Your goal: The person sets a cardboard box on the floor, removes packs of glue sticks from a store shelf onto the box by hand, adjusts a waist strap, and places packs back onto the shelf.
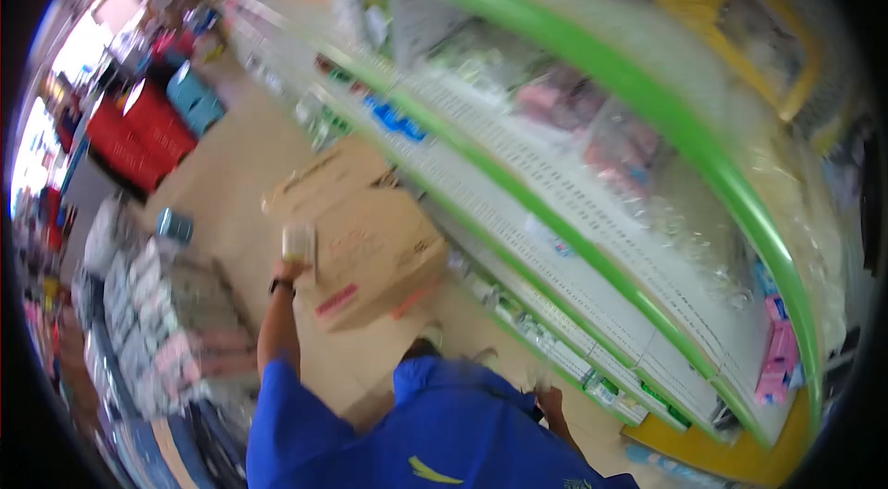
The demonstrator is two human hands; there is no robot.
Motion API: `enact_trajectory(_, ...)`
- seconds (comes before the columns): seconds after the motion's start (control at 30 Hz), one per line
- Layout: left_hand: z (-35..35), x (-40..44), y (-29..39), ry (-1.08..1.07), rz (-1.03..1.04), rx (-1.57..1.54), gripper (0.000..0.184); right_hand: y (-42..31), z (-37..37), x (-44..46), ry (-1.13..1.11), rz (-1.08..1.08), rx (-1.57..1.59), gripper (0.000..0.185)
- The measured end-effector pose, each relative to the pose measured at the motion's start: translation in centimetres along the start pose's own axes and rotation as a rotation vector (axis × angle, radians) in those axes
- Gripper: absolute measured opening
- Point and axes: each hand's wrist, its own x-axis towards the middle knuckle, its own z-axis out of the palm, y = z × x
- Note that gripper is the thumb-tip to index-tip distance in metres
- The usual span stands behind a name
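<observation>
My left hand (291, 271) reaches forward, closed on a small pale, clear-sided container (299, 243). It is held out at the left side of a large brown cardboard box (370, 253), and whether the two touch I cannot tell. The box stands on the floor with a pink label on its near side and a raised flap (328, 176) at the back. Low on the right, beside the shelf, is my right hand (549, 398), its fingers curled and blurred. Something whitish and see-through shows at its fingertips, too smeared to name.
Green-edged white shelves (592, 244) run along the right, holding bagged goods and several small packets. Stacked wrapped textiles (176, 332) line the left. Further off stand red suitcases (143, 137), a blue suitcase (194, 99) and a small teal bin (174, 226) on the floor.
</observation>
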Motion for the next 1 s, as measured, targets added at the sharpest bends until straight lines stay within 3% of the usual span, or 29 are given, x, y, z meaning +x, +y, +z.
enact_trajectory(0.13, 0.0, 0.5, 1.2, 0.127, 0.211, 0.101, 0.050, 1.7, 1.6, 1.1, -0.005, -0.017, -0.243, 0.035)
enact_trajectory(0.17, -2.6, -1.5, 2.7, 0.062, 0.181, -0.087, 0.050, 2.1, 1.8, 1.1, -0.060, -0.011, -0.301, 0.036)
enact_trajectory(0.2, -7.5, -6.7, 6.6, 0.058, 0.016, -0.267, 0.051, 2.0, 1.6, 1.1, -0.092, 0.029, -0.304, 0.035)
enact_trajectory(0.3, -15.6, -12.3, 11.2, -0.043, 0.331, -0.601, 0.036, 4.5, 3.2, 2.7, -0.084, 0.177, -0.173, 0.032)
enact_trajectory(0.4, -27.1, -22.8, 19.1, -0.136, 0.648, -0.658, 0.032, 3.0, 2.2, 2.2, -0.067, 0.195, -0.003, 0.027)
enact_trajectory(0.47, -32.1, -27.0, 22.7, -0.273, 0.686, -0.882, 0.042, 2.8, 1.9, 2.5, -0.046, 0.139, -0.047, 0.026)
enact_trajectory(0.53, -36.0, -33.7, 27.4, -0.125, 0.851, -1.047, 0.051, 3.1, 2.0, 3.3, -0.034, 0.103, -0.094, 0.025)
enact_trajectory(0.57, -37.8, -35.9, 29.2, -0.177, 0.935, -1.102, 0.055, 2.8, 1.9, 3.2, -0.028, 0.103, -0.058, 0.025)
enact_trajectory(0.67, -40.6, -38.8, 34.5, -0.176, 1.105, -1.179, 0.062, 3.0, 1.5, 3.5, 0.001, 0.104, 0.073, 0.024)
enact_trajectory(0.73, -43.5, -43.7, 40.3, -0.292, 1.180, -1.165, 0.058, 5.9, 3.6, 5.3, 0.034, 0.108, 0.207, 0.024)
enact_trajectory(0.83, -45.7, -48.9, 48.6, -0.374, 1.362, -1.135, 0.042, 6.2, 2.5, 4.3, 0.009, 0.154, 0.114, 0.023)
enact_trajectory(0.87, -46.3, -48.8, 51.2, -0.535, 1.433, -1.111, 0.041, 6.2, 1.8, 3.3, 0.010, 0.132, 0.122, 0.022)
enact_trajectory(1.0, -46.3, -51.4, 58.7, -0.735, 1.448, -1.149, 0.040, 8.1, 1.0, 1.4, -0.046, 0.095, -0.016, 0.021)
